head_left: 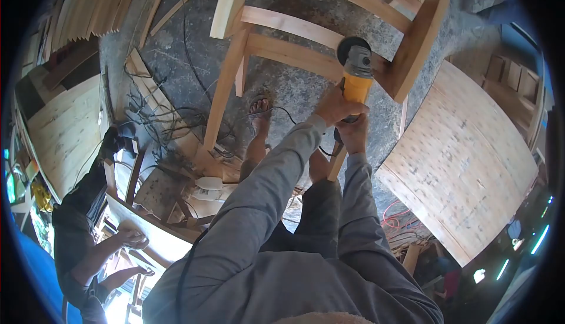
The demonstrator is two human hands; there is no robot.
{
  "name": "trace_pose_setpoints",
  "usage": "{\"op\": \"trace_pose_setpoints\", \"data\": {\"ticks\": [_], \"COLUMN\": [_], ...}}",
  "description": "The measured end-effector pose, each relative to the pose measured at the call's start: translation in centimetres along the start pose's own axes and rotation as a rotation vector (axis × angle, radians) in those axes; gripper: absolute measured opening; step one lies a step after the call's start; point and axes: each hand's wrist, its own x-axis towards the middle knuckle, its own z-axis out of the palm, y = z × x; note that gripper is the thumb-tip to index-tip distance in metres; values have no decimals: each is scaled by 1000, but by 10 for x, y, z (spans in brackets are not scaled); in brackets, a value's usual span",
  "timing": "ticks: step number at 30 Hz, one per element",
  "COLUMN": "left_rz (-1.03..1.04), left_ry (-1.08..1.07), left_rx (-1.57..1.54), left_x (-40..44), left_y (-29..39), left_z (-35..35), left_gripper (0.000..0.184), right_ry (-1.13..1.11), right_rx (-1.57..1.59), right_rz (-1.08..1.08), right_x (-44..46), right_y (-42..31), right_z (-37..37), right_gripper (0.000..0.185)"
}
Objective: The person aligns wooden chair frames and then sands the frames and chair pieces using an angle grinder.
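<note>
My left hand (pixel 336 107) is closed around the yellow body of an angle grinder (pixel 357 86). Just behind it, my right hand (pixel 354 134) grips the tool's rear end; part of its fingers is hidden. The grinder's dark round disc (pixel 352 47) is up against or just over a curved rail of a wooden chair frame (pixel 294 58), close to the frame's right-hand side piece (pixel 421 41). Whether the disc touches the wood I cannot tell. The chair frame is bare, pale wood with several curved slats and a long leg toward me.
A large wooden panel (pixel 465 159) stands at the right, another panel (pixel 67 130) at the left. Cables (pixel 168 118) lie tangled on the concrete floor by a wooden plank (pixel 147 80). At lower left, another person's hand (pixel 132 238) is over a light board. Stacked slats (pixel 97 0) fill the upper left.
</note>
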Motion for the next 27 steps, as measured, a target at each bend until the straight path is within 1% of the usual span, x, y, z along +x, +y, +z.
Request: {"op": "trace_pose_setpoints", "data": {"ticks": [2,3,5,6,9,12,17,18,20,23,26,27], "left_rz": [-71,-74,-78,-80,-63,-11,63,46,11,71,6,-24], "left_ry": [22,35,67,90,161,213,210,211,207,200,214,214], "left_rx": [-79,-81,-82,-78,-86,-154,-285,-286,-288,-400,-416,-366], "left_x": [-7,-6,-2,-5,-10,-8,-10,-10,-9,-19,-26,-25], "left_y": [14,11,7,12,22,29,48,48,46,43,34,29], "left_z": [-18,-28,-51,-62,-92,-118,-147,-151,-156,-148,-140,-136], "left_gripper": [51,50,47,45,40,36,34,33,33,34,36,37], "right_ry": [-66,-97,-149,-178,-235,-309,-362,-374,-396,-403,-401,-399], "right_rx": [-8,-13,27,49,-16,3,-123,-138,-90,-59,-74,-85], "right_rz": [64,96,20,-18,-17,-99,-107,-108,-110,-145,-137,-122], "right_x": [1,3,14,18,21,33,44,44,45,42,33,28], "right_y": [-37,-49,-40,-50,-82,-95,-130,-134,-131,-115,-111,-111], "right_z": [9,13,34,44,63,88,105,108,111,110,103,100], "right_gripper": [58,60,64,66,68,80,79,79,78,77,75,74]}}
